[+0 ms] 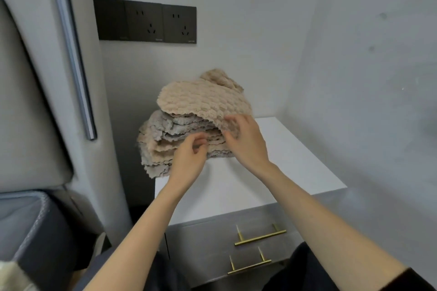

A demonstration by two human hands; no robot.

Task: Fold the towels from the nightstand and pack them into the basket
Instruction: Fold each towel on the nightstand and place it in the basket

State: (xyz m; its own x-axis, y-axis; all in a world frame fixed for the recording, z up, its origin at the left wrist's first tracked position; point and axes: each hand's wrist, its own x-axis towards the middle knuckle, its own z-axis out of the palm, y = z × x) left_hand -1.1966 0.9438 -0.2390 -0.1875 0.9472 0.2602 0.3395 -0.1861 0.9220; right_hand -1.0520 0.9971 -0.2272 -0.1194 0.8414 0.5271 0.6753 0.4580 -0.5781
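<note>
A pile of fluffy beige and grey towels [165, 139] stands on the white top of the nightstand [295, 153], at its back left corner. The top beige towel [203, 99] is lifted at its front right edge. My right hand [246, 142] pinches that lifted edge between thumb and fingers. My left hand [189, 160] hovers just in front of the pile with curled fingers and nothing in them. A grey fabric basket [30, 227] stands at the lower left, partly cut off by the frame.
The nightstand has grey drawers with two brass handles [260, 236]. Black wall sockets [146, 21] sit above the pile. A padded headboard [28, 101] with a metal strip rises at the left. A white wall closes the right side.
</note>
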